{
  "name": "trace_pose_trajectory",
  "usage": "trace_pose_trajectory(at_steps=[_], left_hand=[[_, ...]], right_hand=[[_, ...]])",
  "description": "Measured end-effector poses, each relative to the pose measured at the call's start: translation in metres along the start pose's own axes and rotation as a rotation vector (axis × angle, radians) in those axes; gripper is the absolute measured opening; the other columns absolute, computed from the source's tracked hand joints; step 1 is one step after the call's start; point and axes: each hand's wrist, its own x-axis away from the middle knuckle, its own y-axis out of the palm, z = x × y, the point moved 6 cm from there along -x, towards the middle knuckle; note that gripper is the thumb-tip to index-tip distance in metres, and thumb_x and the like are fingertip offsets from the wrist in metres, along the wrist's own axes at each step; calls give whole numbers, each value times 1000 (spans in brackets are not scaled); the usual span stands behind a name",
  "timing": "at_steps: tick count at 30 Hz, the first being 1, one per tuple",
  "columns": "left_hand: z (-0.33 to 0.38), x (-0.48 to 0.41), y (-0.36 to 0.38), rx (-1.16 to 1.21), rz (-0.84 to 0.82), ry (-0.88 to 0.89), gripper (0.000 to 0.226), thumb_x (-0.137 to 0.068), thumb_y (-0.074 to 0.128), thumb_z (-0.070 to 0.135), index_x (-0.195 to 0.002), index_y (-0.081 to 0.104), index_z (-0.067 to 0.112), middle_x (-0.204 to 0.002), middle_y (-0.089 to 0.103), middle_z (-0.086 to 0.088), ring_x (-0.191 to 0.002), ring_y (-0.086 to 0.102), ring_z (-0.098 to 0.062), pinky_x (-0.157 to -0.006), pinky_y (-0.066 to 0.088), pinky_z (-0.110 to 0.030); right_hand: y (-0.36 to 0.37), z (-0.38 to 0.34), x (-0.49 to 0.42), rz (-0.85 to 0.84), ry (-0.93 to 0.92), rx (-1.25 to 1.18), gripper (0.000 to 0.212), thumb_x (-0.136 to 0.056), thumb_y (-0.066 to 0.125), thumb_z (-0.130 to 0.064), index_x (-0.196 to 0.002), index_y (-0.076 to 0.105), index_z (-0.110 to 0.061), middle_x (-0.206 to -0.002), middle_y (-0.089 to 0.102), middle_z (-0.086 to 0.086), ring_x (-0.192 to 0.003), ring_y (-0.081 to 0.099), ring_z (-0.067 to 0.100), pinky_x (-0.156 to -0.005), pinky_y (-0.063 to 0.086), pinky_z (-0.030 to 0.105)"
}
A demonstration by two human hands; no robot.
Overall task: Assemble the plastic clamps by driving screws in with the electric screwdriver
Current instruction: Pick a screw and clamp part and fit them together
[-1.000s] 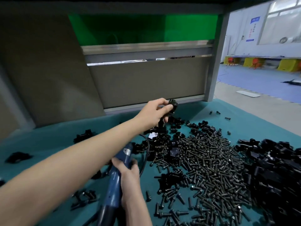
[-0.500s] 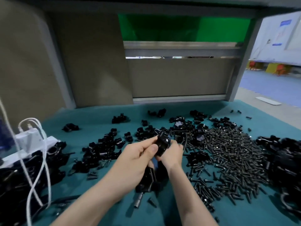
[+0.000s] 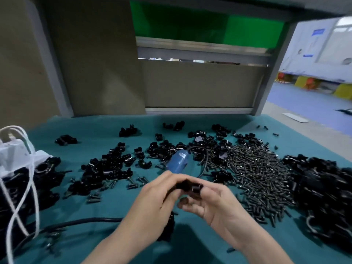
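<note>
The teal mat [image 3: 114, 244] carries far more undone work than done, by my reading. Largest is the heap of black clamp parts [image 3: 323, 193] at three to four o'clock of the hands, apparently stock waiting its turn. A second dark heap [image 3: 43, 183] at nine o'clock, beside the white power block and cables [image 3: 13, 155], may be finished pieces, though blur hides whether screws sit in them. The screw pile [image 3: 253, 174] at two o'clock is large, and loose clamp halves [image 3: 110, 166] lie scattered from ten to twelve o'clock. The electric screwdriver [image 3: 178, 162] shows its blue body at twelve o'clock just beyond the hands, its dark lower end running beneath them; whether either hand grips it I cannot tell. The left hand [image 3: 152, 204] curls its fingers round one end of a small black clamp [image 3: 189, 185]. The right hand [image 3: 213, 202], palm up with fingers half bent, pinches the other end with thumb and fingertips. This piece seems to be at the fitting stage, its screw not yet driven, with most of the job ahead.
</note>
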Motion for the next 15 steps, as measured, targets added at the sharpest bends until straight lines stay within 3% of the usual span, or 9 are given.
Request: trace_pose_trajectory(at_steps=[2,6,9,11,13,15], left_hand=[[-3,2,5,-14,-5,3,45,-92,54,-2,-110,63,38,-103,59,20,-102,58,-4,-83,41,-10],[-11,0,17,10,-17,-61,52,-90,58,-4,-101,62,47,-99,60,20,-98,60,-4,-82,43,-11],[-12,-9,26,-34,1,-79,46,-90,60,0,-104,68,43,-96,60,18,-94,59,-3,-80,42,-9],[-10,-14,29,-22,46,-105,41,-91,61,4,-107,68,41,-92,61,17,-86,60,-1,-75,41,-7],[-13,-15,32,90,88,-222,37,-94,58,16,-109,62,49,-85,63,17,-63,54,0,-62,41,-9],[-26,-12,35,308,151,-443,25,-97,52,29,-104,61,51,-77,67,12,-59,50,-8,-61,45,-20]], right_hand=[[-5,3,3,-2,16,-64,69,-58,88,-45,-112,72,-6,-109,71,13,-93,69,18,-79,54,22],[-20,14,5,114,70,-90,48,-60,84,-23,-104,75,-6,-110,70,18,-92,71,18,-75,54,20],[-31,15,8,175,64,-162,68,-50,92,-16,-112,70,0,-114,68,21,-95,70,25,-76,56,25],[-41,8,11,258,17,-102,70,-47,91,-15,-112,71,-3,-112,70,19,-96,70,26,-76,56,24],[-51,-1,14,348,-34,-75,57,-48,85,-15,-104,75,-9,-107,71,19,-92,71,26,-74,56,23],[-59,-11,18,421,-93,-91,52,-46,85,-17,-97,78,-13,-104,72,17,-88,72,24,-71,57,21]])
